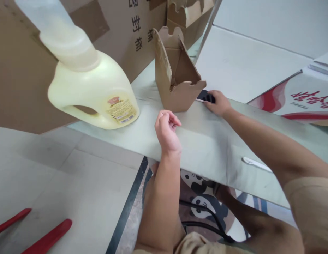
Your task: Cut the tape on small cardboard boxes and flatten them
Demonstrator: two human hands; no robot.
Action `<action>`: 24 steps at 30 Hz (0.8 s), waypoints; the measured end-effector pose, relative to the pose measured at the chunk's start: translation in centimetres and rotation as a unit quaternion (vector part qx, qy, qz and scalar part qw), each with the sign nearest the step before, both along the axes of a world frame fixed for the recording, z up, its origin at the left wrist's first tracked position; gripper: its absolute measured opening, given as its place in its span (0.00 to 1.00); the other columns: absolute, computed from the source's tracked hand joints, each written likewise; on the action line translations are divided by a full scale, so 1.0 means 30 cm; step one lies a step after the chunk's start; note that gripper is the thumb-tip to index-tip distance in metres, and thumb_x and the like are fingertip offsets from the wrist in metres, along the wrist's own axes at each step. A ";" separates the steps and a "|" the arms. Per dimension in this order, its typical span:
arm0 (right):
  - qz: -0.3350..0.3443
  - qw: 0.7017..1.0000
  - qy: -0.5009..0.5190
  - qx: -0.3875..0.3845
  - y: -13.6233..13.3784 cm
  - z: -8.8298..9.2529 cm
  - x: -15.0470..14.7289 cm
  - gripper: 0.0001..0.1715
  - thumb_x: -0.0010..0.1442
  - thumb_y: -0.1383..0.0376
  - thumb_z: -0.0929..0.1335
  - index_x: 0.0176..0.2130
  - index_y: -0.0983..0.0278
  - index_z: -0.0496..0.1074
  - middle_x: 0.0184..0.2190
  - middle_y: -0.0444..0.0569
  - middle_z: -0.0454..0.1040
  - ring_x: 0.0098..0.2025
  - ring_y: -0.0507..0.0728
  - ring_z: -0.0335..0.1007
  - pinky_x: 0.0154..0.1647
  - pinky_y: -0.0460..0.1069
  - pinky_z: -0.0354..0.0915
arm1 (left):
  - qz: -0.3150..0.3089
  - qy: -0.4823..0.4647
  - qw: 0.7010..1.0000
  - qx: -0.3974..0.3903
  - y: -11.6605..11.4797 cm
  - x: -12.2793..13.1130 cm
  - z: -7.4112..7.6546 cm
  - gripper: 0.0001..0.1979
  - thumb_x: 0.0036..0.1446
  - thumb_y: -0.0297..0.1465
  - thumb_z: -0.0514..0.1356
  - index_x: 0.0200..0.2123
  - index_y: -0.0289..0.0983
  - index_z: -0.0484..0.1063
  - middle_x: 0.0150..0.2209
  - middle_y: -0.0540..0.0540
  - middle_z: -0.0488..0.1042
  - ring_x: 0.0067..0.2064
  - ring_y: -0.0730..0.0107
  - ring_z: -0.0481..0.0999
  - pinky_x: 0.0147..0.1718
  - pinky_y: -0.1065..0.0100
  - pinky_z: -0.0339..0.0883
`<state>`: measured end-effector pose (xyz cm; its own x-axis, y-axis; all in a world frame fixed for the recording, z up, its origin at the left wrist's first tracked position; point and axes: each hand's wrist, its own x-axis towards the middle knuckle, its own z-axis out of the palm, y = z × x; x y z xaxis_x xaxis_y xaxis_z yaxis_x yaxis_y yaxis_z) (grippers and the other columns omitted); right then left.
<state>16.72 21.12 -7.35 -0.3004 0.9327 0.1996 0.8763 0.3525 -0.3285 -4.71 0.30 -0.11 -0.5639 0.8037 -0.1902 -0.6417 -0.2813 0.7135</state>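
Note:
Just in front of an upright open-topped cardboard box (177,95) is my left hand (167,132). Its fingers are loosely curled in, and I see nothing in them. At the box's right side, my right hand (218,103) grips the end of a dark, flat smartphone (205,96) on the table. Part of the phone is hidden behind the box. To the left stands a large pale-yellow jug (100,88) with a handle, a label and a whitish cap.
The narrow pale table (203,141) holds a white stick-like item (256,164) near my right forearm. A big printed carton (121,38) stands behind the jug, with another cut box (190,16) at the back. A red-and-white box (298,100) lies right. Red prongs (49,236) reach over the floor.

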 end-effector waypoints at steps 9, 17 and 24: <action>-0.004 0.998 0.019 0.056 -0.006 -0.105 -0.015 0.23 0.62 0.54 0.66 0.53 0.57 0.79 0.61 0.58 0.76 0.63 0.75 0.69 0.63 0.75 0.64 | -0.004 0.007 1.000 -0.021 0.015 0.006 0.000 0.16 0.63 0.38 0.57 0.23 0.39 0.64 0.21 0.53 0.60 0.24 0.75 0.63 0.28 0.72 0.61; -0.002 0.998 0.018 0.064 0.032 -0.124 0.065 0.40 0.58 0.51 0.71 0.65 0.62 0.66 0.69 0.64 0.65 0.72 0.75 0.60 0.71 0.71 0.60 | -0.002 -0.006 1.000 -0.024 0.007 0.006 0.002 0.19 0.66 0.40 0.57 0.23 0.40 0.64 0.22 0.52 0.60 0.24 0.74 0.63 0.28 0.72 0.61; -0.051 0.998 -0.020 -0.028 0.044 -0.087 0.104 0.43 0.58 0.52 0.72 0.66 0.67 0.63 0.64 0.67 0.67 0.66 0.74 0.66 0.68 0.67 0.64 | -0.018 -0.034 0.999 -0.035 0.009 0.003 0.013 0.20 0.67 0.41 0.56 0.23 0.40 0.64 0.22 0.52 0.59 0.23 0.74 0.61 0.28 0.71 0.61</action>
<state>19.84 22.45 -9.94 -0.2105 0.9680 0.1363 0.9196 0.2434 -0.3084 -4.64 0.57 0.28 -0.5183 0.8068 -0.2837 -0.6982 -0.2077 0.6851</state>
